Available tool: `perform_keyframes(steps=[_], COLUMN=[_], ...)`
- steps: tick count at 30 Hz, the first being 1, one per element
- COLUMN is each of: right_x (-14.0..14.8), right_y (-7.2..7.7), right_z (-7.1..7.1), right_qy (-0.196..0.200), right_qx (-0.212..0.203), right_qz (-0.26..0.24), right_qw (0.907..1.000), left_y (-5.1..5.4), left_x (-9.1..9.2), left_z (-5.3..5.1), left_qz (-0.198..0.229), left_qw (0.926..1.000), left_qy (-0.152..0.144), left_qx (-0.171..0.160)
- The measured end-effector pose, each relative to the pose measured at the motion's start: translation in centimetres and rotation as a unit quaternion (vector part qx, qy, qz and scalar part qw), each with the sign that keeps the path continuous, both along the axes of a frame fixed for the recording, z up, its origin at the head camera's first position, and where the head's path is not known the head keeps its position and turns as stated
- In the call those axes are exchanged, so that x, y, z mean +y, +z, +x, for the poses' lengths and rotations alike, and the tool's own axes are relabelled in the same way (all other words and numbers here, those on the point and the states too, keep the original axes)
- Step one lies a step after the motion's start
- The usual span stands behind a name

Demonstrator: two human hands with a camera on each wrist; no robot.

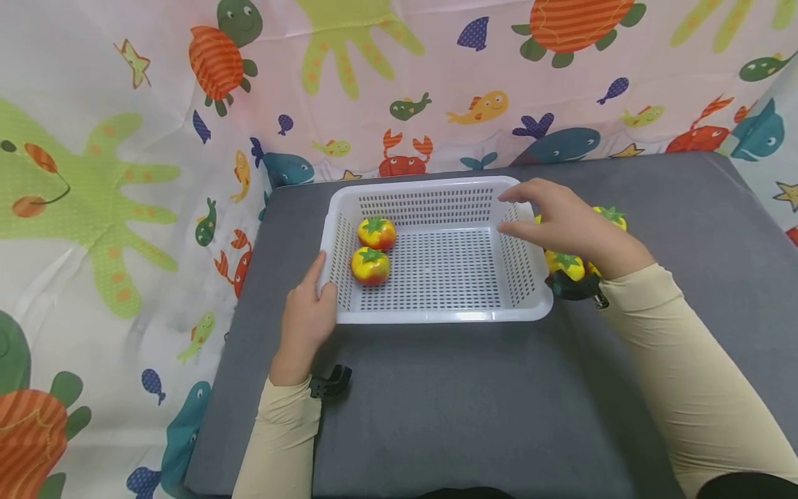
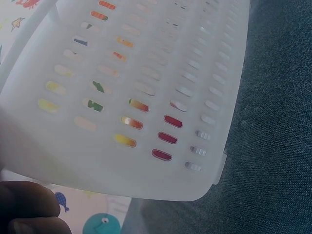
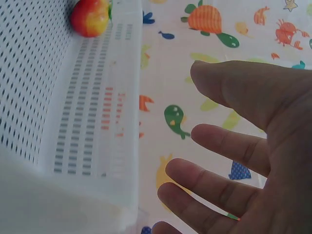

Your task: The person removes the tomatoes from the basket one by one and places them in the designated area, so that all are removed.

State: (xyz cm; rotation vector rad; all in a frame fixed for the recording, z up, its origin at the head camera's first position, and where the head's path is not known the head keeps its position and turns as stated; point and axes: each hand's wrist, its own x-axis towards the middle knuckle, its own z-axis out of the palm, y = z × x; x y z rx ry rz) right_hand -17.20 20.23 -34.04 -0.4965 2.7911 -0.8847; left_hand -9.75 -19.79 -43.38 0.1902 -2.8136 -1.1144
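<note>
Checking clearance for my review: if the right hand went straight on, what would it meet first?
Likely the far-side red-yellow fruit in the white basket, though the right hand may pass above it; its height is unclear.

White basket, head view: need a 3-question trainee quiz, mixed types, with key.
1. How many red-and-yellow fruits lie in the white basket?
A) One
B) Two
C) Four

2. True or false: the right hand is gripping a fruit.

3. Which hand holds the basket, and at which end as seen in the head view?

Key:
1. B
2. False; it holds nothing.
3. The left hand, at the left end.
</note>
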Motion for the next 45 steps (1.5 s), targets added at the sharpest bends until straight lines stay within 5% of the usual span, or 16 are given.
perform_keyframes(steps=[22, 45], right_x=[-6.1, -10.6], right_y=[-1.5, -2.0], right_z=[-1.8, -2.8], right_qy=[0.071, 0.11], right_qx=[0.023, -0.002], right_qz=[-0.006, 0.009], right_qw=[0.9972, 0.9939], left_y=[-0.1, 0.0], left_x=[0.0, 0.0], left_z=[0.0, 0.1], left_qz=[0.008, 0.004], left_qw=[1.0, 1.0], left_qy=[0.002, 0.006], left_qx=[-0.005, 0.003])
